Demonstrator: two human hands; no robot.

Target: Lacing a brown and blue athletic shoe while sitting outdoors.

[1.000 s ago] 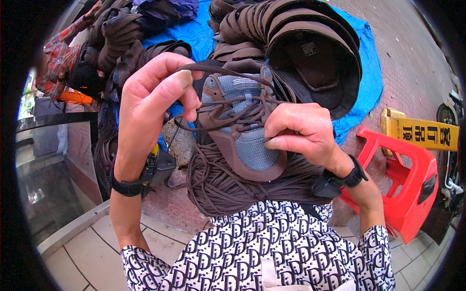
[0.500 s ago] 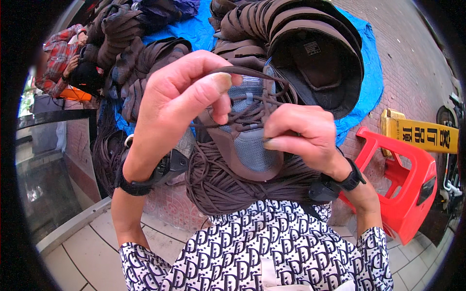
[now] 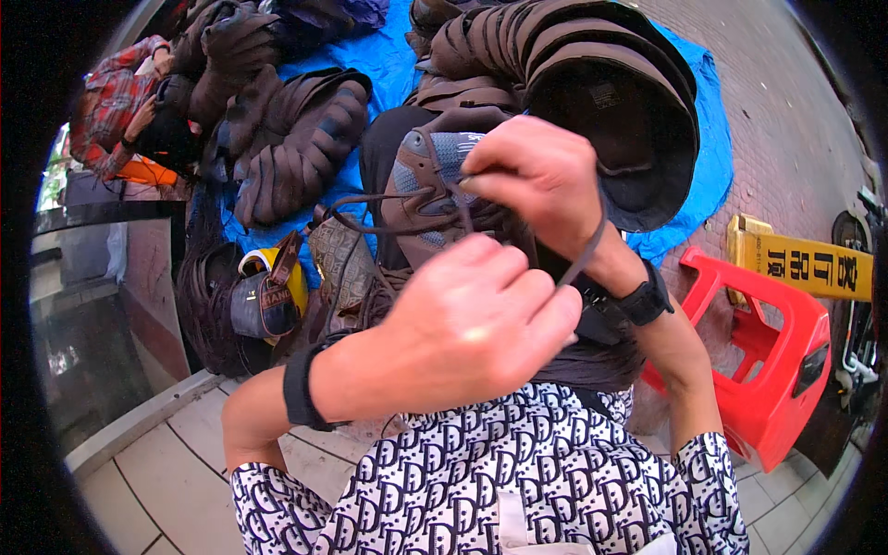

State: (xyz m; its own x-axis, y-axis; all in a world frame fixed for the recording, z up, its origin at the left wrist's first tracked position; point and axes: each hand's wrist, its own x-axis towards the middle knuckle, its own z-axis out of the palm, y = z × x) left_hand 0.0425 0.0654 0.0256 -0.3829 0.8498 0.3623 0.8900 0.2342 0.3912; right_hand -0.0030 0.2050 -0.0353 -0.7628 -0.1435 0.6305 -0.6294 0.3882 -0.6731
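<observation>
A brown shoe upper (image 3: 404, 174) with blue-grey mesh lies in front of me, its lower part covered by my hands. Brown lace (image 3: 370, 197) loops out from its left side. Above the upper, my right hand (image 3: 541, 176) is closed, thumb and finger pinching a lace at the eyelets. My left hand (image 3: 467, 319) is closed too, lower and nearer to me, its back towards the view. A length of lace runs up from its fingers past my right wrist. The left fingertips are mostly hidden.
Stacked brown uppers (image 3: 592, 42) lie on a blue tarp (image 3: 708, 120), with more uppers (image 3: 305, 139) at left. A red plastic stool (image 3: 786, 324) and a yellow sign (image 3: 805, 259) stand right. A roll of tape (image 3: 264, 305) sits left. A person in a checked shirt (image 3: 111, 102) works far left.
My left hand has swung down and right, from beside the upper to below it. My right hand has risen to the eyelets. The shoe upper has turned, and its toe is now hidden.
</observation>
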